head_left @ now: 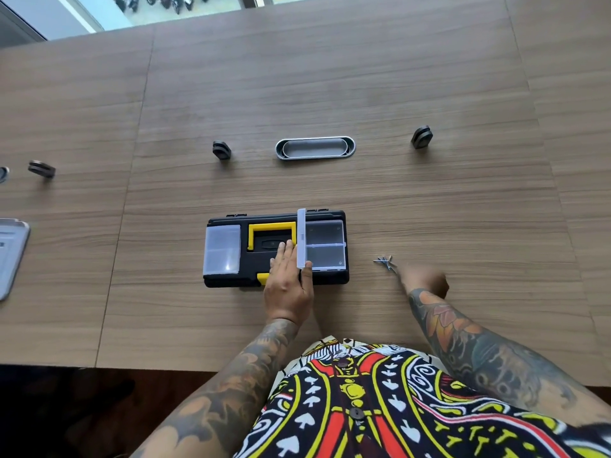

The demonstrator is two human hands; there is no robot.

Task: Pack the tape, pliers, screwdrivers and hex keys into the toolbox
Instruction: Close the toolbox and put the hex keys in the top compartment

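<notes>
A: Where are the hands?

B: The left hand (pixel 289 279) lies flat on the toolbox (pixel 276 247), fingers straight and together pointing to 12 o'clock, thumb apart at the near edge. Against its fingers the clear lid (pixel 301 238) of the right organiser compartment (pixel 325 246) stands on edge. The right hand (pixel 425 280) is out at 3 o'clock from the box, just beside a small pile of screws (pixel 385 262).

A: Is the right one gripping anything?

B: It is smeared by motion; I cannot tell.

A: And the box?

B: Black, closed, centred on the wooden table (pixel 330 94), its yellow handle (pixel 271 233) folded flat. The left organiser (pixel 222 249) has its clear cover down; the opened right one is divided into trays.

A: Anything hard to make out?

B: A grey tray (pixel 11 252) at 9 o'clock is cut off by the picture's edge.
</notes>
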